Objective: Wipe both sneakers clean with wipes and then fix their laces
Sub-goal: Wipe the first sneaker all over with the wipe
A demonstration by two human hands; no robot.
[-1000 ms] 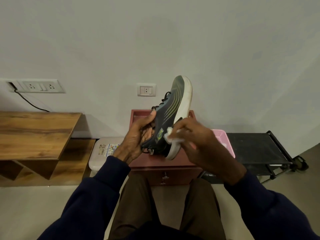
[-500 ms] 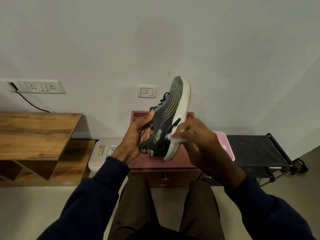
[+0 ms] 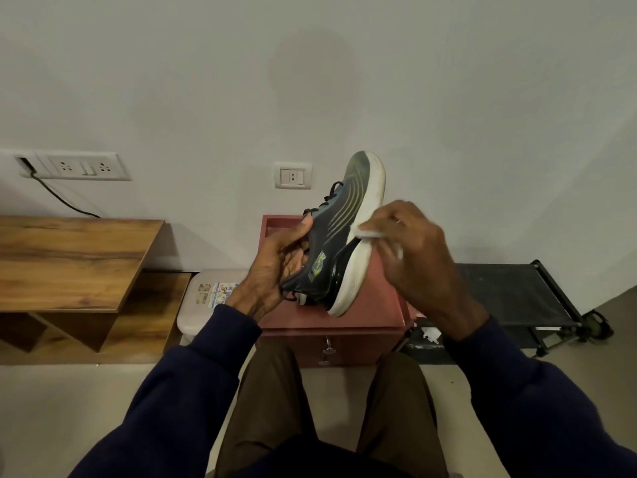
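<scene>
Plain white wall backs a red cabinet (image 3: 344, 326). Above the cabinet, a dark sneaker (image 3: 337, 243) is held toe-up. The left hand (image 3: 272, 270) grips its collar, and the right hand (image 3: 413, 260) pinches a white wipe (image 3: 370, 233) against the white midsole. Left of the cabinet sits a lidded tub (image 3: 203, 305), contents hidden.

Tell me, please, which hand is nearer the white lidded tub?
Left. The left hand grips the sneaker beside the tub; the right hand presses a wipe to the sole, farther right.
</scene>
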